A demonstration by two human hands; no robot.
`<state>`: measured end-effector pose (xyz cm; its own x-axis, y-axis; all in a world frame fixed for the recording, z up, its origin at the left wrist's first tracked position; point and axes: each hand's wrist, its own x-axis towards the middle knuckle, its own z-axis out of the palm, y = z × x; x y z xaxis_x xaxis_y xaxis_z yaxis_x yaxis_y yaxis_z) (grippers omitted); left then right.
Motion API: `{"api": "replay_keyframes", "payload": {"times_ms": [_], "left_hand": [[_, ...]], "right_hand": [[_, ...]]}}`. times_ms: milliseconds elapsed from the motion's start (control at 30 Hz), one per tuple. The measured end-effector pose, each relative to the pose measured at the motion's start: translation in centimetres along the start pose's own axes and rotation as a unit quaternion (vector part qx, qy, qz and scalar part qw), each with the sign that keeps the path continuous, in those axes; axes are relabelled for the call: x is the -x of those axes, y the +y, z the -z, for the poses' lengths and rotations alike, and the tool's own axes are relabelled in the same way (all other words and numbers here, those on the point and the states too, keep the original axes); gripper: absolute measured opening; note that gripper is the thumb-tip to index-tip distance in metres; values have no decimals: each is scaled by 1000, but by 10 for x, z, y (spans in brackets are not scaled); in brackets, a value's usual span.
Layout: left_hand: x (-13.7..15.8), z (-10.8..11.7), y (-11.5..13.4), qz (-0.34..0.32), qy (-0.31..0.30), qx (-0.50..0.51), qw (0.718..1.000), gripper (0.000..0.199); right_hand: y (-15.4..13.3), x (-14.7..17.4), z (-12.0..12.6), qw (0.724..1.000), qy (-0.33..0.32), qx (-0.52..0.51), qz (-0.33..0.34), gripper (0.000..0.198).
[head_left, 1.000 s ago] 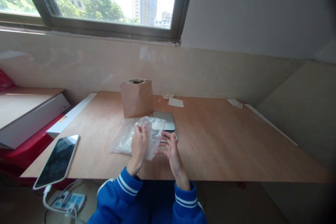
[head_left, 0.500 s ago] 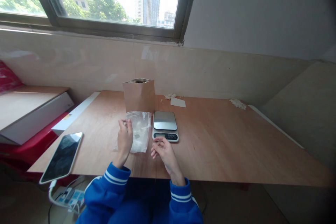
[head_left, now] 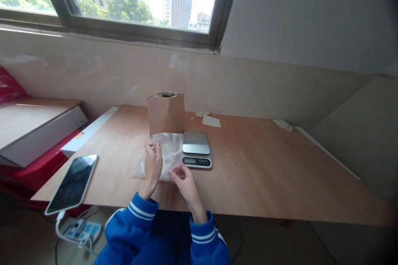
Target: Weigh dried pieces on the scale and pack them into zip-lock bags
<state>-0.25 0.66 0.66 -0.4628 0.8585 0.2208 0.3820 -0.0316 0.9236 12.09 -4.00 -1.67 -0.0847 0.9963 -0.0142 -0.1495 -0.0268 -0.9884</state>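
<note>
A clear plastic zip bag [head_left: 171, 145], with pale contents hard to make out, lies on the wooden table in front of me. Over its left part is my left hand [head_left: 153, 165], its fingers curled and closed; something small and whitish shows between the fingertips, too unclear to name. My right hand [head_left: 183, 180] is at the bag's lower right edge, thumb and fingers closed on the plastic. Right beside the bag stands a kitchen scale [head_left: 196, 149] with a metal plate and a small display; nothing rests on it.
A brown paper bag [head_left: 166, 114] stands upright with its top open, just behind the plastic bag. On the table's left edge lies a phone [head_left: 73, 184] with a cable. A white card [head_left: 212, 121] and crumpled scraps [head_left: 282, 125] lie toward the wall.
My right hand has moved left from in front of the scale to the plastic bag's edge. The bag's right edge now sits nearer the scale. My left hand has shifted slightly right.
</note>
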Motion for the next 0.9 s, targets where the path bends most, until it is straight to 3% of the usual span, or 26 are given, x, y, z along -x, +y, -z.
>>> {"api": "replay_keyframes", "payload": {"times_ms": [167,300,400,533,600,700,733,800,900], "left_hand": [[-9,7,2,3,3,-22,1000,23],[-19,11,-5,16,12,-51,998,22],[-33,17,-17,23,29,-79,996,24],[-45,22,-31,56,11,-155,986,35],[-42,19,-31,29,53,-201,978,42],[-30,11,-20,-94,114,-250,957,45],[-26,8,-16,-144,99,-256,951,44],[-19,1,-12,-236,8,-260,936,41],[-14,-10,-21,-285,-165,-297,896,42]], "right_hand": [[-9,1,13,998,-20,49,-17,42],[-9,0,23,995,-20,94,30,49],[-6,-2,38,996,34,73,36,53],[0,-5,67,979,170,89,71,45],[5,-5,78,962,214,132,104,38],[12,-5,85,949,220,174,144,32],[14,-5,85,948,216,181,150,32],[17,-5,84,945,216,198,149,31],[21,-6,80,934,223,246,131,31]]}}
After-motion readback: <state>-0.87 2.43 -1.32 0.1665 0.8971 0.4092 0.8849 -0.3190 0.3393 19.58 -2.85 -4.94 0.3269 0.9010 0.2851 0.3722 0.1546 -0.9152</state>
